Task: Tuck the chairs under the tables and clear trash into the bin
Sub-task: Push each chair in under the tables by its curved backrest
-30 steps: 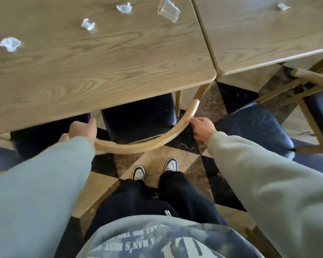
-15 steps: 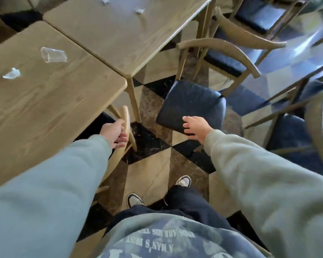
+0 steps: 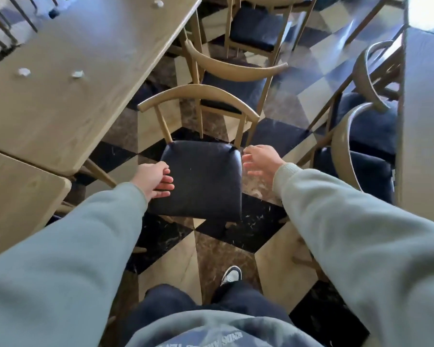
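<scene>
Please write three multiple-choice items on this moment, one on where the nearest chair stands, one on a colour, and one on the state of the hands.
1. Where does the nearest chair stand?
A. Tucked under the table
B. Out in the aisle, clear of the table
C. Lying on its side

2. What colour is its seat cushion?
A. Red
B. White
C. Black

3. What are the hands doing?
A. Left hand touches the seat's left edge; right hand is open beside the seat's far right corner
B. Both grip the backrest
C. Both hold crumpled paper

Answers:
1 B: the whole seat shows over the checkered floor, beside the long table.
2 C: the cushion is dark black, within a tan wooden frame.
3 A: the left hand lies against the seat edge, and the right hand has spread fingers and holds nothing.
</scene>
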The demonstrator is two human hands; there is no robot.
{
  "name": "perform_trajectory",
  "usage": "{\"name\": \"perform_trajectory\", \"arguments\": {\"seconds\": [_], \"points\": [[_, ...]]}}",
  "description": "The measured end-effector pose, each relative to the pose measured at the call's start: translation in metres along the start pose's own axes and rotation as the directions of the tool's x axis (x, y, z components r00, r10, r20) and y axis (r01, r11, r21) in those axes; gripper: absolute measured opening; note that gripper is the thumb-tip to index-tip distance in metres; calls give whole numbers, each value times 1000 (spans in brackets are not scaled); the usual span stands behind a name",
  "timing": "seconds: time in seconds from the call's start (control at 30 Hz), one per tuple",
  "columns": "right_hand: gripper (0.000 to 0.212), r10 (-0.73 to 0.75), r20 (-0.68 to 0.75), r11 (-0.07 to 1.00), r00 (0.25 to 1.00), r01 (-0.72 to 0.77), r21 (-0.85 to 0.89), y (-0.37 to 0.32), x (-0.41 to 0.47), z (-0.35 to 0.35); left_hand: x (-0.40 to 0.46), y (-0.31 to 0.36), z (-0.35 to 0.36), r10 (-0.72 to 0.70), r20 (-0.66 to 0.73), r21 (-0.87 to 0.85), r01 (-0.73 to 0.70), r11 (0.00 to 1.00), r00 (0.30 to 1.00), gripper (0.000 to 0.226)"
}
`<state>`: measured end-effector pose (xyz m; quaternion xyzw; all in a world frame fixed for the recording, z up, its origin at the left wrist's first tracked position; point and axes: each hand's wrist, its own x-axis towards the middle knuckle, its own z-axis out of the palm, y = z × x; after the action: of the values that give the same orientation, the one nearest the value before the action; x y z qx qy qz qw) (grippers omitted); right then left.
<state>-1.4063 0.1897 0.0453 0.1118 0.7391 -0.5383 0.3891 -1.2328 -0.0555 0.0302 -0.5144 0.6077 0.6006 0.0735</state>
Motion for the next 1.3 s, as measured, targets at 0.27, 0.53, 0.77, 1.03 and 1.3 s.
{"name": "perform_trajectory", "arguments": {"seconds": [0.27,0.53,0.77,1.03,1.3], "points": [[19,-68,47,997,997,67,36,-79,65,1,59,40,34,-61,-30,-6,61,998,998,22],[17,-190,40,955,981,194,-224,-164,131,41,136,97,42,-129,44,-175,135,975,991,23],[21,-202,207,885,957,269,-380,-209,199,93,162,126,42,-207,-20,-289,193,938,978,20],[24,-385,342,590,857,514,-623,-250,309,123,189,159,84,-362,-136,-441,271,856,922,16],[47,71,564,342,823,511,-789,-256,375,92,193,191,185,-511,-90,-591,367,718,855,22]]}}
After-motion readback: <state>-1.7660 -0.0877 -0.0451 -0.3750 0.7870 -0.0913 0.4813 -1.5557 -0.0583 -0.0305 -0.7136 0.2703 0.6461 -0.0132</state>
